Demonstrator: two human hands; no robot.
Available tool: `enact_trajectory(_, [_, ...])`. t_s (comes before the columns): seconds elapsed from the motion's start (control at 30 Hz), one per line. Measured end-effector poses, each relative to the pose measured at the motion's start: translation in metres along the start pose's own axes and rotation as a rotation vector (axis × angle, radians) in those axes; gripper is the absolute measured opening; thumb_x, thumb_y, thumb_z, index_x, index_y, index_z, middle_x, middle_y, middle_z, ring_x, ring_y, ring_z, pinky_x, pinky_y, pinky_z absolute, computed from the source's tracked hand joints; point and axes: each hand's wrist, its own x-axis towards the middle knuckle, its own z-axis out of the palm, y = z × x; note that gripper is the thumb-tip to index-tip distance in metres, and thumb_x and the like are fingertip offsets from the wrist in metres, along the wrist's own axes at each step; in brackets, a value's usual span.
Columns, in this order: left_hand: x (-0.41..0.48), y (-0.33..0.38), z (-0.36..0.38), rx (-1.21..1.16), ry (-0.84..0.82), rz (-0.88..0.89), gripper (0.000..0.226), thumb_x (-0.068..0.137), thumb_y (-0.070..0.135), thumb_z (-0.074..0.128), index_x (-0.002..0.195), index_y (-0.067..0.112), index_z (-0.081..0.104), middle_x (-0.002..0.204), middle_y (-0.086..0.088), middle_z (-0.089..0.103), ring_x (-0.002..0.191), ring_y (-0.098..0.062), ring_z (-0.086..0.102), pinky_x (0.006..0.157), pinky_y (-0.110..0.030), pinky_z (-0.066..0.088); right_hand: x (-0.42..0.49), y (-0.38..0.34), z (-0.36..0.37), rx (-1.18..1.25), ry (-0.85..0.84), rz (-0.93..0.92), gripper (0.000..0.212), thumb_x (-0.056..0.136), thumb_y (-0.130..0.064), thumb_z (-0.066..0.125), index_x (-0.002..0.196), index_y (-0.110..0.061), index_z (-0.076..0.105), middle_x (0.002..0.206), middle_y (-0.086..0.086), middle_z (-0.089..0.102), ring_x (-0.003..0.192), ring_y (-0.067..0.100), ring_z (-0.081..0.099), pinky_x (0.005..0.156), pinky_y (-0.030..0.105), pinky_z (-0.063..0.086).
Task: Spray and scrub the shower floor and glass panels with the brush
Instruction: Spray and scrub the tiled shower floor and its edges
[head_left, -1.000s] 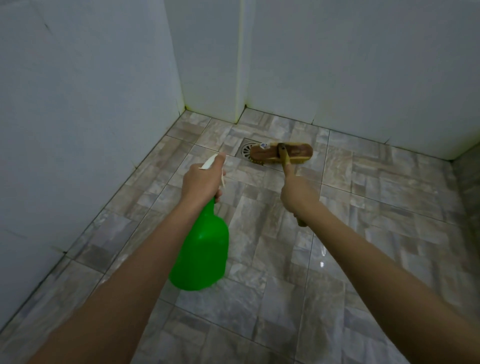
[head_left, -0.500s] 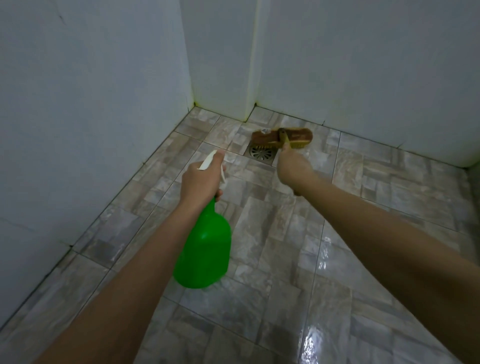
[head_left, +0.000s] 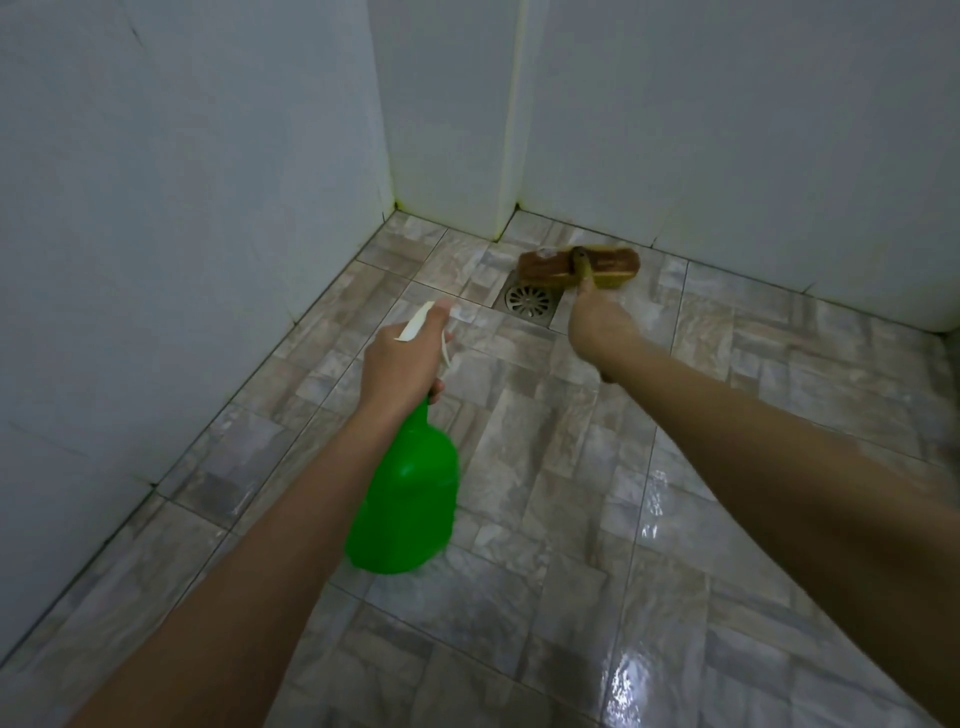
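We count one green spray bottle (head_left: 408, 499) gripped by our left hand (head_left: 402, 361), one brush (head_left: 579, 267) gripped by our right hand (head_left: 597, 325), one drain (head_left: 530, 299) at 7 o'clock of the brush head.

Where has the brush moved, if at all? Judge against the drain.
Yes: the brush went from over the drain to its far side.

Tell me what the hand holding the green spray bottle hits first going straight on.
Probably the floor tiles just left of the drain, before the white wall; the left hand points there, but depth is unclear.
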Motion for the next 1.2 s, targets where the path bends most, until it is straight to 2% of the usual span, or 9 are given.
enact_trajectory(0.1, [0.001,0.000,0.001,-0.031,0.003,-0.003,0.048,0.097,0.055,0.056,0.085,0.012,0.073,0.086,-0.005,0.073,0.041,-0.013,0.050,0.042,-0.023,0.044,-0.005,-0.002,0.009,-0.064,-0.021,-0.119,0.079,0.096,0.003,0.036,0.154,-0.021,-0.012,0.133,0.021,0.052,0.091,0.032,0.063,0.068,0.042,0.050])
enact_trajectory(0.23, [0.000,0.000,0.004,-0.019,-0.001,0.009,0.046,0.097,0.054,0.055,0.082,0.014,0.072,0.088,-0.006,0.073,0.040,-0.013,0.050,0.044,-0.025,0.044,0.008,-0.008,-0.001,-0.016,0.009,-0.027,0.075,0.097,0.000,0.037,0.155,-0.016,-0.009,0.125,0.023,0.056,0.101,0.036,0.061,0.077,0.045,0.054])
enact_trajectory(0.43, [-0.001,0.002,0.003,-0.009,-0.003,0.008,0.048,0.098,0.054,0.054,0.089,0.011,0.074,0.092,-0.007,0.075,0.038,-0.010,0.049,0.042,-0.022,0.043,0.003,-0.005,-0.005,-0.075,-0.001,-0.112,0.075,0.096,0.000,0.036,0.155,-0.018,-0.005,0.109,0.019,0.058,0.084,0.029,0.057,0.066,0.038,0.048])
enact_trajectory(0.57, [-0.004,0.003,0.003,-0.006,-0.006,0.018,0.050,0.098,0.054,0.054,0.090,0.009,0.074,0.097,-0.009,0.076,0.037,-0.010,0.049,0.045,-0.025,0.044,-0.014,-0.004,0.005,-0.106,-0.034,-0.127,0.072,0.099,-0.001,0.034,0.154,-0.014,-0.011,0.132,0.025,0.051,0.090,0.030,0.062,0.068,0.039,0.052])
enact_trajectory(0.63, [-0.005,0.004,0.002,0.001,-0.007,0.020,0.050,0.098,0.055,0.054,0.089,0.010,0.075,0.094,-0.007,0.076,0.035,-0.008,0.048,0.044,-0.023,0.044,-0.013,0.009,0.001,-0.117,-0.016,-0.149,0.072,0.099,-0.001,0.032,0.155,-0.018,-0.009,0.117,0.022,0.060,0.073,0.025,0.059,0.057,0.036,0.047])
enact_trajectory(0.77, [-0.007,0.002,-0.001,0.002,0.000,0.021,0.050,0.097,0.055,0.054,0.088,0.011,0.075,0.097,-0.008,0.076,0.039,-0.011,0.050,0.044,-0.024,0.045,-0.014,0.007,0.006,-0.196,-0.009,-0.098,0.073,0.098,0.000,0.036,0.155,-0.012,-0.008,0.123,0.022,0.058,0.096,0.031,0.064,0.073,0.041,0.053])
enact_trajectory(0.9, [-0.008,0.002,0.001,0.002,-0.007,0.029,0.049,0.098,0.055,0.054,0.085,0.011,0.074,0.091,-0.007,0.076,0.036,-0.008,0.049,0.043,-0.023,0.044,-0.012,0.022,0.002,-0.182,0.006,-0.135,0.076,0.096,0.002,0.035,0.155,-0.018,-0.010,0.108,0.019,0.063,0.072,0.028,0.059,0.060,0.038,0.047])
enact_trajectory(1.0, [-0.010,0.001,0.001,0.013,-0.004,0.028,0.048,0.098,0.055,0.054,0.082,0.013,0.074,0.083,-0.004,0.072,0.035,-0.008,0.049,0.041,-0.022,0.044,-0.014,0.014,-0.002,-0.126,0.000,-0.048,0.066,0.100,-0.003,0.031,0.155,-0.013,-0.004,0.122,0.021,0.058,0.095,0.033,0.063,0.075,0.043,0.050])
enact_trajectory(1.2, [-0.013,0.000,0.004,0.016,-0.006,0.025,0.048,0.098,0.054,0.055,0.083,0.012,0.074,0.085,-0.010,0.074,0.039,-0.012,0.051,0.041,-0.022,0.044,-0.020,0.028,0.001,-0.161,-0.019,-0.084,0.076,0.096,0.003,0.034,0.155,-0.021,-0.007,0.106,0.021,0.062,0.075,0.029,0.059,0.063,0.039,0.048])
